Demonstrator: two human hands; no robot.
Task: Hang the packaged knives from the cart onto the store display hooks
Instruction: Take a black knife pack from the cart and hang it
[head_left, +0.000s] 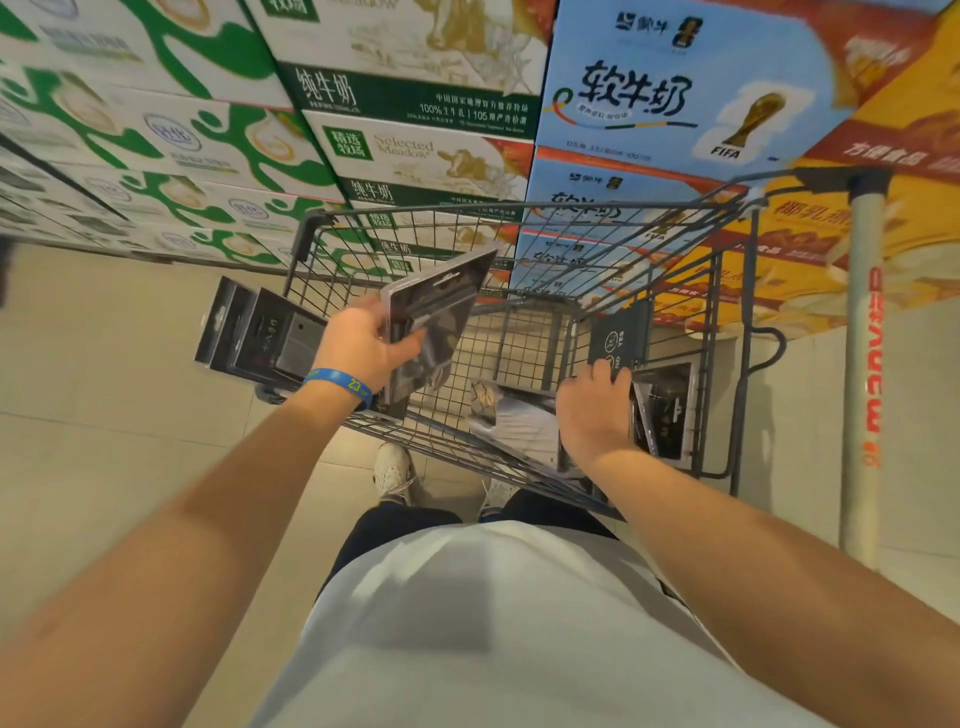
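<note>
I look down into a dark wire shopping cart (519, 218). My left hand (363, 345), with a blue wristband, grips a stack of dark packaged knives: one pack (441, 306) tilts up over the cart, and others (249, 332) fan out to the left past the cart's side. My right hand (595, 410) reaches down inside the cart, its fingers curled on the edge of a dark knife pack (618, 338) standing against the cart's right wall. More packs (667, 410) lie beside it and on the cart's floor (519, 421). No display hooks are in view.
Stacked milk cartons (415, 104) in green, white and blue form a wall beyond the cart. A white pole (865, 364) with red lettering stands at the right. Beige floor tiles (104, 415) spread to the left. My shoes (392, 470) show under the cart.
</note>
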